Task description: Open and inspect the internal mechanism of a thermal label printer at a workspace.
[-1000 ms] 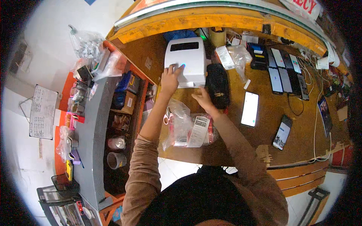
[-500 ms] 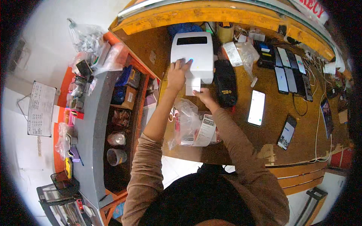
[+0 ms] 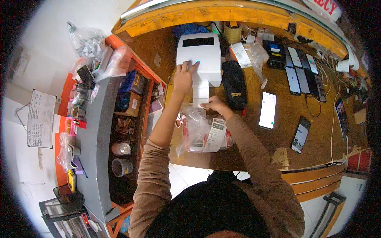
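Note:
A white label printer [image 3: 206,55] with a dark window and a lit blue button stands on the brown desk. My left hand [image 3: 183,82] lies on its near left part, fingers apart, the index finger stretched to the button. From the printer's near edge a white paper strip [image 3: 201,92] sticks out toward me. My right hand [image 3: 217,104] pinches the near end of the strip between thumb and fingers. Just below it lie a clear plastic bag [image 3: 194,123] and a printed paper slip [image 3: 216,135].
Right of the printer lies a black zip case [image 3: 235,85]. A phone with a lit white screen [image 3: 268,110] and a dark phone [image 3: 301,137] lie farther right, near several phones in rows and loose cables. An orange-edged shelf unit [image 3: 101,131] borders the desk's left.
More of the paper strip now shows out of the printer. My right hand has moved nearer me with its end. My left hand stays on the printer.

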The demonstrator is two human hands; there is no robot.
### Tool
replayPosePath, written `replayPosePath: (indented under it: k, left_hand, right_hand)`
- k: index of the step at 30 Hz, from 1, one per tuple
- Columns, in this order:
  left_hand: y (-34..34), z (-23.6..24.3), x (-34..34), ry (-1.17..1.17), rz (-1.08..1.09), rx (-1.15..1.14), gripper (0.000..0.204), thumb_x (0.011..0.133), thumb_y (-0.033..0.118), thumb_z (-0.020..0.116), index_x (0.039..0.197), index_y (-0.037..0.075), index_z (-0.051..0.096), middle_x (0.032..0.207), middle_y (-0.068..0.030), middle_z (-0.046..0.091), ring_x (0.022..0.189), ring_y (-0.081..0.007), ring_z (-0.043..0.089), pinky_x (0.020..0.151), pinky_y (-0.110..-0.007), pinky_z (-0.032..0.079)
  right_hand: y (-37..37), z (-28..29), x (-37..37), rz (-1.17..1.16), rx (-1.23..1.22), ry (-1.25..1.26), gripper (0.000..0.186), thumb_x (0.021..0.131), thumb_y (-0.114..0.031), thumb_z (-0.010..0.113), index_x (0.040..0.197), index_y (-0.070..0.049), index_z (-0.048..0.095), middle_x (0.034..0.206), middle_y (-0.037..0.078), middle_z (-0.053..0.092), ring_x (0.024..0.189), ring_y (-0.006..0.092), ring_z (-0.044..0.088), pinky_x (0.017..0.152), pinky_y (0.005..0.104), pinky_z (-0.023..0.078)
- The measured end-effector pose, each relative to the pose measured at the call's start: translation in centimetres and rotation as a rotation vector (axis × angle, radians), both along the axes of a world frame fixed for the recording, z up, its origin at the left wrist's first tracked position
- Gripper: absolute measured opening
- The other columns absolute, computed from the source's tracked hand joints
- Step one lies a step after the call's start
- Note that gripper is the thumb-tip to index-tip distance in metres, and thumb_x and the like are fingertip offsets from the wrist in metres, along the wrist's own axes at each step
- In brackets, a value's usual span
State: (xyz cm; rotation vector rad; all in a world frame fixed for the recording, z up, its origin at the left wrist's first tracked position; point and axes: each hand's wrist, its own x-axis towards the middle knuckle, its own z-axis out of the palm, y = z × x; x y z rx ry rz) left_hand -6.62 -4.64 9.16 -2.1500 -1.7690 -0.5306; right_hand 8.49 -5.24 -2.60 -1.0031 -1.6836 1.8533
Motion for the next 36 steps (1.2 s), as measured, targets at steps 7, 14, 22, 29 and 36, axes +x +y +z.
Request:
replayPosePath:
  k: [7,14,22,29,36]
  left_hand:
    - [-0.1,-0.5,-0.1,-0.008,0.026,0.012,0.054,0.066,-0.003,0.046,0.114,0.022,0.048,0.111,-0.0083,0.045,0.094,-0.0296,0.042,0.081,-0.034,0.040]
    - [-0.2,-0.3,-0.5,0.012,0.017,-0.022,0.060,0.065,-0.003,0.049,0.117,0.026,0.044,0.111,-0.0074,0.044,0.095,-0.0295,0.042,0.082,-0.035,0.041]
    - [-0.6,0.4,0.0,-0.028,0.066,-0.096,0.055,0.068,0.000,0.047,0.117,0.026,0.045,0.108,-0.0065,0.044,0.095,-0.0288,0.042,0.079,-0.036,0.042]
    - [-0.2,0.0,0.2,-0.079,0.042,-0.063,0.054,0.069,-0.002,0.045,0.117,0.024,0.045,0.107,-0.0078,0.044,0.095,-0.0296,0.042,0.082,-0.037,0.041]
    - [-0.4,-0.5,-0.8,-0.009,0.050,-0.065,0.059,0.067,-0.003,0.046,0.118,0.025,0.043,0.109,-0.0087,0.044,0.096,-0.0301,0.041,0.083,-0.036,0.040]
  right_hand:
    - [-0.6,0.8,0.4,0.115,-0.046,-0.204,0.030,0.064,-0.026,0.070,0.078,0.000,0.063,0.063,0.004,0.058,0.054,0.0105,0.050,0.049,0.0242,0.037]
    - [-1.4,0.6,0.5,0.127,0.008,-0.140,0.029,0.061,-0.022,0.072,0.077,0.000,0.062,0.068,0.007,0.060,0.061,0.0154,0.054,0.055,0.0296,0.042]
    - [-1.9,-2.0,-0.2,0.054,0.083,-0.034,0.029,0.063,-0.017,0.070,0.084,0.002,0.061,0.076,0.007,0.061,0.069,0.0152,0.055,0.065,0.0285,0.043]
    - [-0.8,-1.7,-0.7,-0.027,0.030,-0.005,0.028,0.065,-0.014,0.068,0.088,0.001,0.061,0.078,0.006,0.061,0.074,0.0142,0.055,0.070,0.0269,0.042]
    - [-1.9,0.3,0.0,0.255,0.017,-0.233,0.024,0.066,-0.012,0.066,0.086,0.001,0.060,0.074,0.004,0.060,0.061,0.0121,0.054,0.053,0.0272,0.042]
